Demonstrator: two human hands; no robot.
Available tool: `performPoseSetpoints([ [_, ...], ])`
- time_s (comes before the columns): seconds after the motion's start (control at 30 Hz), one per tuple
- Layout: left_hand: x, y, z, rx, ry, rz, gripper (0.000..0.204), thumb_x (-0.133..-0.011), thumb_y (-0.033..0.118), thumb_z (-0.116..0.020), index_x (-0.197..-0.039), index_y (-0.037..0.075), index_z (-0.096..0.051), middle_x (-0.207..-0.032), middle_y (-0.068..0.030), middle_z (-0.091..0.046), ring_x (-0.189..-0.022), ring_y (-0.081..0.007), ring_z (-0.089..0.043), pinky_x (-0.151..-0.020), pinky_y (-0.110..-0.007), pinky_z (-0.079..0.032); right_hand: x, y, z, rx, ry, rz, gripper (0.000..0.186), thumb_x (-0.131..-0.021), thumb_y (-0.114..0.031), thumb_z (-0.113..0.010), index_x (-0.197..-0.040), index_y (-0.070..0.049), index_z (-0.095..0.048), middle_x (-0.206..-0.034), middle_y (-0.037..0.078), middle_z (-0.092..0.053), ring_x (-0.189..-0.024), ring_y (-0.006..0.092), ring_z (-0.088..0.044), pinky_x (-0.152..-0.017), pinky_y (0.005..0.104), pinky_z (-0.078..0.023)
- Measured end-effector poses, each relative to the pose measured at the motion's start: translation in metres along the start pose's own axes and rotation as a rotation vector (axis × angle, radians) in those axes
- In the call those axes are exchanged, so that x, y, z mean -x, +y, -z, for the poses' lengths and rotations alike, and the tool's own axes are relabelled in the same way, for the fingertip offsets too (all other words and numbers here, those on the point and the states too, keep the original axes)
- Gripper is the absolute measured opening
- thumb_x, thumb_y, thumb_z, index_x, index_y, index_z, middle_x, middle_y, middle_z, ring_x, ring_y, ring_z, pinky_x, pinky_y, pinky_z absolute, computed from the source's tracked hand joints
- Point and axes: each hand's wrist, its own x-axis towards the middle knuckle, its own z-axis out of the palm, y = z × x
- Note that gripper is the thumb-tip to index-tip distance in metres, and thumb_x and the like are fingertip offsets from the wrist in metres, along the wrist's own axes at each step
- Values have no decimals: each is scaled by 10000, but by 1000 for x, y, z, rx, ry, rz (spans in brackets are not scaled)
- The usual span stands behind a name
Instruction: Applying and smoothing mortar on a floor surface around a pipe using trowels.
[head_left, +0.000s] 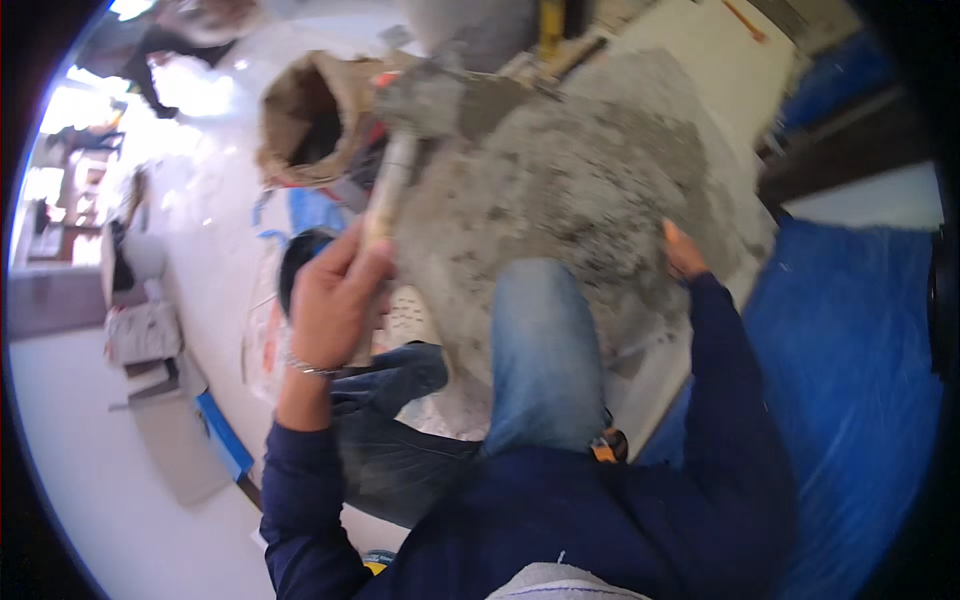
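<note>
My left hand (335,300), with a chain bracelet at the wrist, is closed round the pale handle of a mortar-caked tool (402,165). Its grey, flat-looking head points away from me and lies over the far left edge of a heap of wet grey mortar (590,190). The exact kind of tool is blurred. At the heap's right side is my right hand (683,252), its fingers smeared and partly hidden, so whether it holds anything does not show. My jeans-clad knee (545,340) rises between my arms, close to the near edge of the mortar.
An open brown paper sack (345,95) stands beyond my left hand. Blue sheeting (840,380) covers the floor at the right, below a dark beam (850,150). A grey bucket (470,25) stands at the far edge. A person's dark-clad leg (155,65) shows at the far left.
</note>
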Motion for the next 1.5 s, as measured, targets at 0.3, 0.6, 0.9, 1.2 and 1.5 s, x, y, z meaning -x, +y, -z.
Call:
performPoseSetpoints([
  [0.3, -4, 9, -15, -25, -34, -26, 493, -987, 305, -590, -1398, 46, -504, -814, -16, -608, -549, -59, -531, -451, -210, -437, 76, -136, -32, -48, -153, -255, 612, -805, 6, -533, -1388, -4, -347, -1058, 235, -653, -825, 334, -673, -659, 427, -538],
  [0.6, -15, 8, -25, -61, -45, -36, 475, -970, 324, -612, -1365, 68, -551, -804, -14, -597, -543, -60, -532, -452, -206, -426, 56, -126, -67, -145, -171, -178, 326, -822, -46, -535, -1140, -2, -477, -730, 157, -633, -544, 292, -616, -486, 403, -480],
  [0.9, -20, 10, -2, -67, -30, -57, 479, -983, 329, -591, -1373, 57, -539, -796, -7, -601, -557, -54, -534, -448, -201, -426, 205, -28, 9, -1150, -73, -659, 228, -904, -155, -613, -1053, -172, -441, -595, -54, -391, -404, 87, -381, -368, 274, -339],
  [1.2, -11, 10, -13, -35, -23, -43, 474, -977, 313, -602, -1367, 50, -544, -789, 1, -588, -551, -50, -519, -460, -200, -421, 70, -70, -74, -1020, -168, -465, 130, -893, -138, -603, -904, -100, -480, -577, -28, -432, -435, 112, -421, -421, 323, -412],
  [1.5, -2, 4, -12, -1, 1, 0, 483, -959, 297, -634, -1365, 49, -549, -794, -5, -585, -555, -57, -518, -469, -203, -414, 73, -139, -127, 142, -45, -298, 480, -813, -134, -584, -1211, 63, -401, -1119, 350, -609, -1090, 466, -591, -921, 512, -464],
])
